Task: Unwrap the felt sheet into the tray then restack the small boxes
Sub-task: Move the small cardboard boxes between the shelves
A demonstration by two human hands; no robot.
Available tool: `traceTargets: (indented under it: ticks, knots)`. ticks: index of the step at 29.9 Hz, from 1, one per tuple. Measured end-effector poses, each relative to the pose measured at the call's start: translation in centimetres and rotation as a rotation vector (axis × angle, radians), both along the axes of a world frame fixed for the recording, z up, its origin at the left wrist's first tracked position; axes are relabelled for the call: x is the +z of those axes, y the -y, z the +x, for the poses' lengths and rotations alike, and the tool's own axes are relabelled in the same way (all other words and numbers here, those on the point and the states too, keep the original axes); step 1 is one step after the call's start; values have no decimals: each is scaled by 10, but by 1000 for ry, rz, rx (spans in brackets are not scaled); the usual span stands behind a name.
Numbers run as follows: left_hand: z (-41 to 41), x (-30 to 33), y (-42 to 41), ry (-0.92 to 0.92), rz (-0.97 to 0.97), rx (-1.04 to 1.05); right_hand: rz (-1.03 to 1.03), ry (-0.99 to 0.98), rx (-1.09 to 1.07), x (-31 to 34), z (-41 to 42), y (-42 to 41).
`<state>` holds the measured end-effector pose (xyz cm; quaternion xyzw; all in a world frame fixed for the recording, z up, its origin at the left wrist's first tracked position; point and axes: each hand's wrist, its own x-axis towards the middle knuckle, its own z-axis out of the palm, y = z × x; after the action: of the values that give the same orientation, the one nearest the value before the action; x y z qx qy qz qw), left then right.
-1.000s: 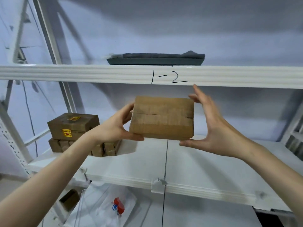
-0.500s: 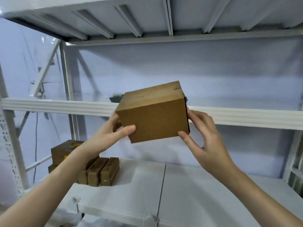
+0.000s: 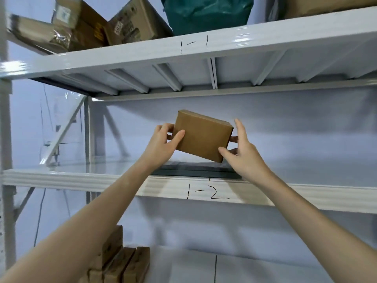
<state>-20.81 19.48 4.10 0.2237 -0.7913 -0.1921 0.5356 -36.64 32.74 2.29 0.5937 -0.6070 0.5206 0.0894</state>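
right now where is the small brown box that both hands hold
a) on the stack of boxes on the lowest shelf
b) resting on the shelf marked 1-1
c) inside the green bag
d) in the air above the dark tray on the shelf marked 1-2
d: the small brown box is tilted and held clear of any surface by the left hand and right hand, above the dark tray that sits on the shelf marked 1-2.
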Motion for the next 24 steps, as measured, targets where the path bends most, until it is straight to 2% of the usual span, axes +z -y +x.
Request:
traceTargets:
  ticks: [8, 14, 20, 24]
  knots:
    - [-21, -4, 47, 242, -36, 20, 183, 23, 22, 12, -35, 47]
    - [-22, -11, 71, 411, 33, 75, 276, 1, -40, 8, -47, 66]
    - [-24, -16, 76, 359, 71, 82, 272, -50, -92, 9, -50, 70]
    - [-20, -18, 69, 486, -36, 241, 296, -114, -143, 11, -47, 60]
